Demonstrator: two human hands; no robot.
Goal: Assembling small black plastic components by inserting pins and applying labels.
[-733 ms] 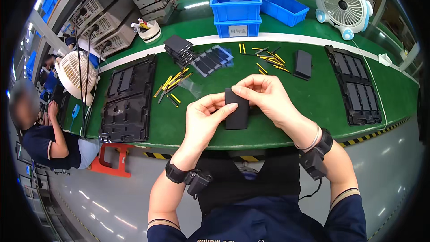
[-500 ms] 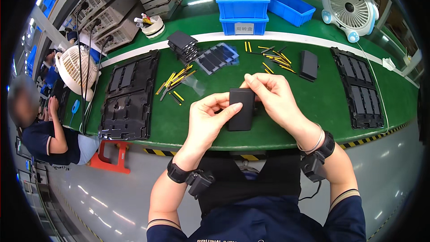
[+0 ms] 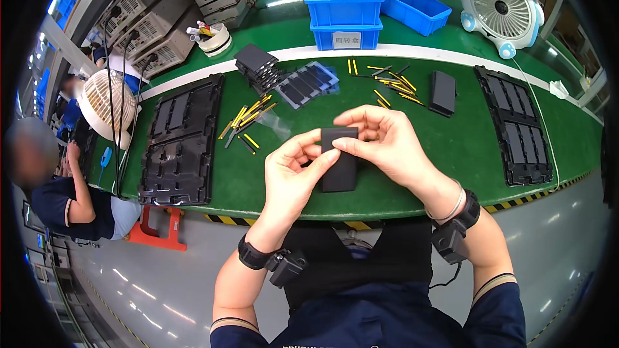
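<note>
Our left hand [image 3: 291, 166] pinches the black block [image 3: 338, 174] by its side, our right hand [image 3: 388, 145] its far end, likely for steadiness; yellow-black strips [image 3: 406, 84] lie beyond our fingers [image 3: 354, 115].

On the green desk [image 3: 451, 148], two blue plastic bins [image 3: 344, 13] are stacked one upon the other. A third blue plastic bin [image 3: 429, 24] is just beside them, and farther right stands a round white and light-blue fan [image 3: 500, 9].
</note>
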